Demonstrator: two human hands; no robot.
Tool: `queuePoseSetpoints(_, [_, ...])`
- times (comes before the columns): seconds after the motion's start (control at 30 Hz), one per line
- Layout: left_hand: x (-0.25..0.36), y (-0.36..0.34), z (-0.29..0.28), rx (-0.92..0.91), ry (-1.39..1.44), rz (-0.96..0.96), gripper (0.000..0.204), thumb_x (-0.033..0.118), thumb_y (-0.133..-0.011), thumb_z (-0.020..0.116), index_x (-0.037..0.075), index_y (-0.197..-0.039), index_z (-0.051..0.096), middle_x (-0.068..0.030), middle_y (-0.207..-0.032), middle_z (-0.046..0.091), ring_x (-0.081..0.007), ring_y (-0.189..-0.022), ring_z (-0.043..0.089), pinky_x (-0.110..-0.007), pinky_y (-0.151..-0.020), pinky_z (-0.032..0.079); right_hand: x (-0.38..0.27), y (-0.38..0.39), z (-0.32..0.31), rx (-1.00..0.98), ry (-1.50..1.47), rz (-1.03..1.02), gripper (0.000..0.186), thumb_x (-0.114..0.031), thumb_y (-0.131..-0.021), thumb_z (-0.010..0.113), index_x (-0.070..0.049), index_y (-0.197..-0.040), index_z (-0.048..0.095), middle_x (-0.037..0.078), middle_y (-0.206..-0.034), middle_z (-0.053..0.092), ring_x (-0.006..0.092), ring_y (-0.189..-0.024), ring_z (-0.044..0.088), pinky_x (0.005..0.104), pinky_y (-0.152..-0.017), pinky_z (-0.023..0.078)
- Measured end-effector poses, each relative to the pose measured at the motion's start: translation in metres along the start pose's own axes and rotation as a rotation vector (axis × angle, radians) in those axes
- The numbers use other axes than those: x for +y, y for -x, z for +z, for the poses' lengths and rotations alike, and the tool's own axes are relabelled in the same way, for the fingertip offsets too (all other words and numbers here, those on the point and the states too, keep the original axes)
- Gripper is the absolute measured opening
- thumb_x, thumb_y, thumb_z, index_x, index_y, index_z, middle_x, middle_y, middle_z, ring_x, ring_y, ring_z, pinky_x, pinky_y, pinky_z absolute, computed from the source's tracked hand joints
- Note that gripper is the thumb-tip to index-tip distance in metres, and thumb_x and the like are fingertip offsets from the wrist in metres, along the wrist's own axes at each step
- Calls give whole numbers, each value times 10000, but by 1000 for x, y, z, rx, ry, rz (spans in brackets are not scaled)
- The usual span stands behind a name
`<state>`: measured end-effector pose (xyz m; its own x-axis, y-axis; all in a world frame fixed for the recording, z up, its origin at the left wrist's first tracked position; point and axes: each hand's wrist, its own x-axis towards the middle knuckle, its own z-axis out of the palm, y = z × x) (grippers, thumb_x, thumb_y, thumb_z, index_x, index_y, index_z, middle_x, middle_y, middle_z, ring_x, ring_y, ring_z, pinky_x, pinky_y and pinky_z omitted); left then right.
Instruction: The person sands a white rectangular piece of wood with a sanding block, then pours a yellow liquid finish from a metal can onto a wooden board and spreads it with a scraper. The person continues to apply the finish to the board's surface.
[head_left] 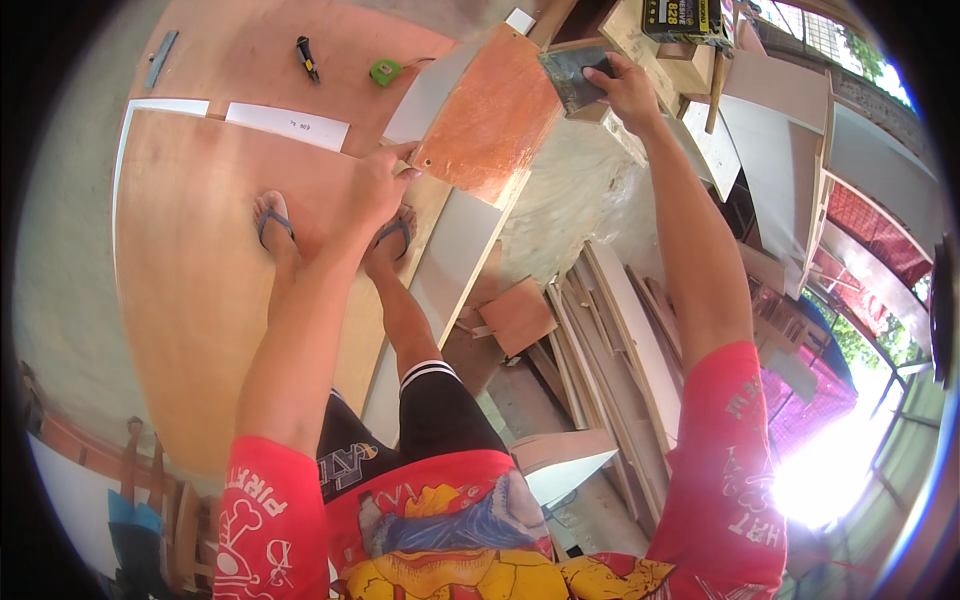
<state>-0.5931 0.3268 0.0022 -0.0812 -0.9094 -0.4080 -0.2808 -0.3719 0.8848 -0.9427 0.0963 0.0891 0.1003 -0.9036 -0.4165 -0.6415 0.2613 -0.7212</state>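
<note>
My right hand [630, 92], raised at the upper right, grips a flat dark-green square piece [574, 80] between thumb and fingers. The piece overlaps the far right edge of a shiny reddish-brown board [492, 112] with small holes near its corners. At the board's near left corner is my left hand [383, 182], its fingers closed in a pinch. A small tan bit shows between those fingers; whether it is part of the board or a separate piece, I cannot tell. Beneath the board runs a white strip [447, 262].
My sandaled feet stand on a large plywood sheet [190, 270]. Beyond lie a green tape measure [384, 71], a utility knife [308, 60] and a grey metal strip [160, 60]. Long wood offcuts [600, 330] cover the floor at right. A dark can [685, 20] stands at the far right.
</note>
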Motion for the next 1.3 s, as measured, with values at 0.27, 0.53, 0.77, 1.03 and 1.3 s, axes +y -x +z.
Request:
queuePoseSetpoints(0.27, [-9,5,-5,47,28,54,394,101,-968,743,106,-1361,715,-213,-1096,778,-346,-992,758,-408,-877,567,-10,30,56,104,291,-244,264,-128,-899,833,-90,-1157,793,62,-882,793,105,-742,667,311,-721,559])
queuePoseSetpoints(0.53, [-4,6,-5,62,-77,108,397,86,-963,738,117,-1359,717,-206,-1083,772,-363,-965,745,-416,-850,558,-23,95,109,37,334,-426,251,-123,-843,860,-53,-1063,763,202,-888,742,407,-755,713,434,-699,565])
queuePoseSetpoints(0.77, [-9,5,-2,55,-38,132,375,95,-961,745,100,-1335,721,-205,-1117,765,-369,-973,734,-425,-853,556,-17,162,123,-69,297,-531,176,-62,-865,811,-30,-988,690,182,-850,666,415,-780,663,471,-662,521])
queuePoseSetpoints(1.03, [-14,4,-5,44,-5,121,384,82,-949,761,96,-1331,724,-172,-1135,770,-326,-1008,743,-402,-871,564,-37,190,94,113,397,-656,152,66,-841,738,-30,-938,672,111,-1016,735,336,-864,716,425,-734,585])
queuePoseSetpoints(1.3, [-6,3,-6,33,-31,86,382,44,-944,755,92,-1322,727,-163,-1127,775,-284,-1001,750,-388,-878,567,23,259,127,-32,633,-693,252,56,-764,702,-72,-979,677,55,-1191,757,306,-1063,727,424,-896,613])
